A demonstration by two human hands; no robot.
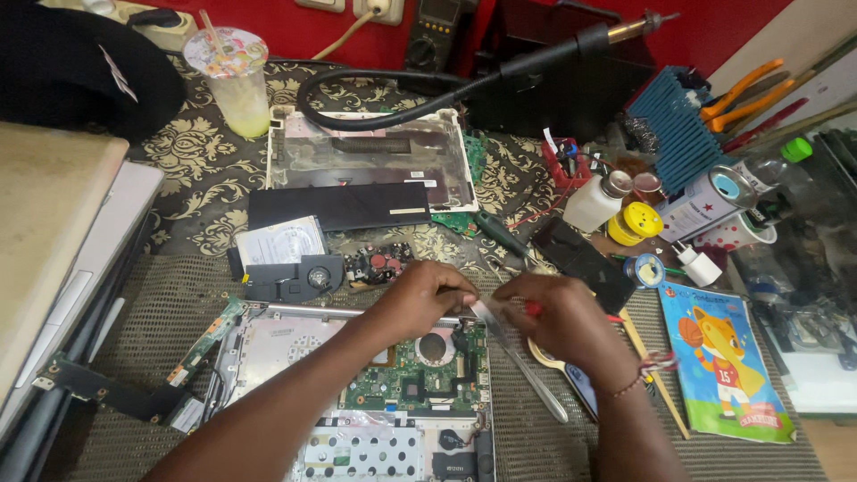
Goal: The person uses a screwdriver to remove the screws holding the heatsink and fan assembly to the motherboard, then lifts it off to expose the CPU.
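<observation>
While scanning from the left edge: stacked laptop lids (pixel 62 223) and a loose narrow circuit strip (pixel 107 388) lying on the mesh mat (pixel 170 295), well apart from both hands. Further back, plastic drink cup (pixel 234 76) upright, detached bottom cover (pixel 370 161) flat on the tabletop (pixel 192 147), black battery bar (pixel 339 205) across its near edge, small fan unit (pixel 295 277) just in front.

Centre: opened laptop chassis (pixel 357 402) with green mainboard (pixel 420 375) exposed, long side running left-right. Left hand (pixel 420 299) over the top right corner of the board, fingers curled together and pressing or pinching something small at the chassis rim; exact item hidden under the fingers. Right hand (pixel 562 326) just beside it, nearly touching, closed around a red-handled tool (pixel 534 309), probably a screwdriver; tip hidden between the two hands. Work point at that same corner, directly under the left hand, left of the right hand. Left hand nearer.

Metal tweezers (pixel 522 361) lying diagonal, upper-left to lower-right, upper end under the right hand, lower end on the mat, off the chassis.

Right: solder spool (pixel 644 270), white squeeze bottle (pixel 594 201), yellow-capped jar (pixel 638 221), cartoon booklet (pixel 728 361), orange-handled pliers (pixel 741 89) at the back. None touched.
</observation>
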